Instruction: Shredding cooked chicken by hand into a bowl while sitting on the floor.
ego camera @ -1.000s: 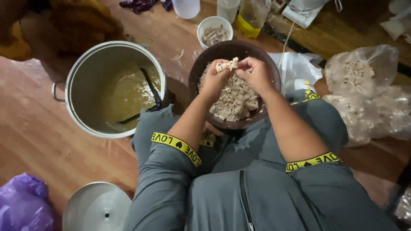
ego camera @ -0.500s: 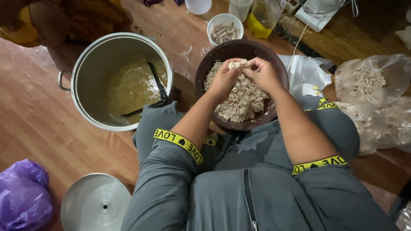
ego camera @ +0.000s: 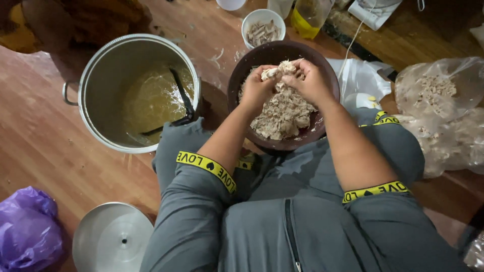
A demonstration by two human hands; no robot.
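Over the lap, above a dark brown bowl (ego camera: pixel 237 80) of shredded pale meat (ego camera: pixel 282 113), the left hand (ego camera: pixel 257 88) and right hand (ego camera: pixel 310 80) both pinched 1 meat piece (ego camera: pixel 282 68). Left on the wooden floor (ego camera: pixel 45 141) lay a lid (ego camera: pixel 111 239), then a steel pot (ego camera: pixel 101 65) of broth; beyond stood a small white cup (ego camera: pixel 262 31).

We note a reddish-brown wooden plank floor (ego camera: pixel 60 151), glossy under warm light from overhead. On it: a large steel pot (ego camera: pixel 101 65), a steel lid (ego camera: pixel 112 238), a purple plastic bag (ego camera: pixel 27 229), clear plastic bags (ego camera: pixel 443 108), a small white cup (ego camera: pixel 262 22).
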